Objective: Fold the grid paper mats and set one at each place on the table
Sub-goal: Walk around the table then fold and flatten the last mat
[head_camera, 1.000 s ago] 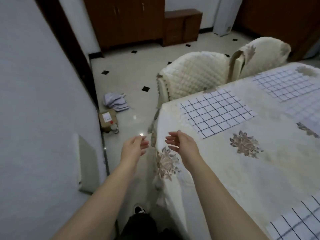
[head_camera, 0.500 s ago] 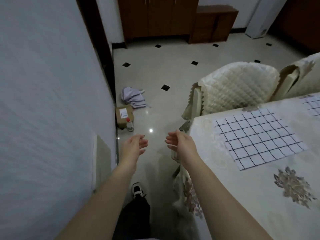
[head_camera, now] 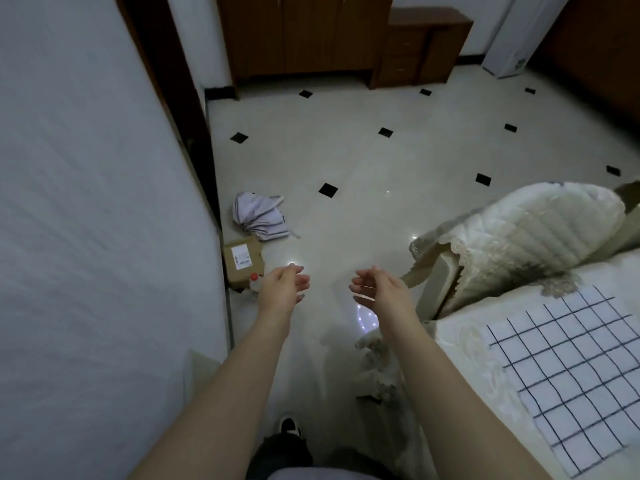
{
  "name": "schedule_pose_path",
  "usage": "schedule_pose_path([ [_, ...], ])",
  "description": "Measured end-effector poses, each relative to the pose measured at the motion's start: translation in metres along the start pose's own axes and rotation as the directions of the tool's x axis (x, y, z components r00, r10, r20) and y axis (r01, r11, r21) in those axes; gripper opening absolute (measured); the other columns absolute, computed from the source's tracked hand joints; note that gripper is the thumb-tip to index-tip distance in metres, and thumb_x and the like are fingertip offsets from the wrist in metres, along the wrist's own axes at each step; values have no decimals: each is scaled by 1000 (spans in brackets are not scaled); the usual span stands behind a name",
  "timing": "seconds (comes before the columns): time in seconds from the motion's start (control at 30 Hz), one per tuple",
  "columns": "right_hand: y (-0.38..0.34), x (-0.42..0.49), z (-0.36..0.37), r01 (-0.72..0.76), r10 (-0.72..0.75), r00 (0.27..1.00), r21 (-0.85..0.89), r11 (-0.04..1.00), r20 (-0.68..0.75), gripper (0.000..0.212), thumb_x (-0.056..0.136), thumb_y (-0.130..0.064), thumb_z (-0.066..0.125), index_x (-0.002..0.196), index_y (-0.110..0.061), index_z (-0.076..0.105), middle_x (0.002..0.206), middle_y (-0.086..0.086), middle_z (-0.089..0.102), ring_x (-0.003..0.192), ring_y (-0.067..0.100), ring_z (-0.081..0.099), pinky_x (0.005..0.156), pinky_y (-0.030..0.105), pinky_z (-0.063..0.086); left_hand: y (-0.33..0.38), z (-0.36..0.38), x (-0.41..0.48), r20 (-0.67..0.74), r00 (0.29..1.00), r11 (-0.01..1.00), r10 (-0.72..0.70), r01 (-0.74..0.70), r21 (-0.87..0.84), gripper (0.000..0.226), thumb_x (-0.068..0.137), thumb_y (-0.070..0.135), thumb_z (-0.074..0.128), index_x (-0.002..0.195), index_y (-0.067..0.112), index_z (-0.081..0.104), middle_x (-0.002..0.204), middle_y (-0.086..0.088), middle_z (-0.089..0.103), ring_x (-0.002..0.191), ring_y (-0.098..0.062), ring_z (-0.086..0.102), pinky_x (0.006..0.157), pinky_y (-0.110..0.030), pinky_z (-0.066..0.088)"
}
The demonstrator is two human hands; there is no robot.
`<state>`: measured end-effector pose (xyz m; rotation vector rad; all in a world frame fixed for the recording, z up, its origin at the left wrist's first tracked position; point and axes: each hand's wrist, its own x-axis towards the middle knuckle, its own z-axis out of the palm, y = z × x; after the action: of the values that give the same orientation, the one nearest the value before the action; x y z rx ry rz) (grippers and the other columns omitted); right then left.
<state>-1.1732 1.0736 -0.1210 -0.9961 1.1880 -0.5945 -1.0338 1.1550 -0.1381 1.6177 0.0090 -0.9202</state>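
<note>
Shiny floor (head_camera: 363, 161) lying wide open ahead, left hand (head_camera: 282, 289) and right hand (head_camera: 379, 291) hanging loose, empty, apart, grid mat (head_camera: 568, 368) sitting near table edge (head_camera: 446, 327)

Home dining room: clothed table (head_camera: 460, 344), covered chair (head_camera: 526, 233), cabinets (head_camera: 304, 32).

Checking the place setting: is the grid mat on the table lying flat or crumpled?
Flat: the grid mat lies spread on the tablecloth, its lines straight, with no visible creases.

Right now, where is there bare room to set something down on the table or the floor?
Bare tablecloth lies between the grid paper mat and the table's near corner. Open floor runs toward the wooden cabinet. Crowded by the wall: umbrella, cardboard box, bottle.
</note>
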Motion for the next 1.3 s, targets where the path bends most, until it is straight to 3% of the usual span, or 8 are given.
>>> schedule_pose_path([
  [0.17, -21, 42, 9, -7, 8, 999, 31, 999, -50, 36, 101, -22, 36, 88, -5, 64, 81, 10, 63, 78, 23, 62, 76, 33, 51, 23, 21, 42, 51, 999, 999, 0, -3, 47, 17, 92, 16, 50, 86, 13, 66, 89, -13, 70, 83, -24, 67, 77, -35, 50],
  [0.33, -41, 101, 24, -2, 4, 999, 32, 999, -50, 36, 101, -24, 36, 87, -7, 65, 84, 9, 64, 81, 22, 63, 82, 37, 52, 53, 45, 95, 85, 996, 996, 3, -10, 84, 19, 93, 15, 48, 86, 14, 66, 86, -9, 70, 82, -21, 67, 84, -37, 50],
  [0.5, -81, 186, 41, 33, -28, 997, 68, 997, -67, 36, 102, -24, 36, 86, -7, 63, 82, 9, 63, 77, 20, 62, 78, 36, 51, 98, 88, 170, 127, 992, 993, 23, -37, 108, 19, 95, 14, 47, 91, 11, 65, 87, -10, 68, 78, -19, 65, 76, -32, 49],
  [0.83, -179, 340, -3, 66, -27, 970, 155, 986, -243, 35, 101, -25, 37, 87, -7, 64, 82, 9, 64, 79, 22, 64, 84, 41, 53, 194, 235, 281, 235, 970, 978, 54, -99, 182, 16, 94, 13, 49, 88, 12, 64, 83, -9, 68, 76, -19, 65, 76, -33, 50],
  [1.1, -201, 408, -46, 29, 69, 909, 227, 973, -412, 34, 101, -24, 38, 83, -8, 63, 83, 11, 64, 77, 21, 64, 82, 40, 54, 211, 350, 321, 394, 918, 936, -34, -109, 335, 17, 92, 17, 53, 97, 8, 67, 85, -9, 70, 79, -20, 66, 79, -35, 52],
  [1.3, -220, 465, -88, 38, 110, 853, 272, 962, -511, 33, 100, -24, 39, 85, -9, 63, 82, 9, 65, 79, 22, 64, 81, 39, 54, 222, 439, 357, 490, 867, 902, -86, -142, 409, 16, 91, 15, 51, 92, 12, 67, 87, -10, 71, 80, -20, 67, 82, -37, 53],
])
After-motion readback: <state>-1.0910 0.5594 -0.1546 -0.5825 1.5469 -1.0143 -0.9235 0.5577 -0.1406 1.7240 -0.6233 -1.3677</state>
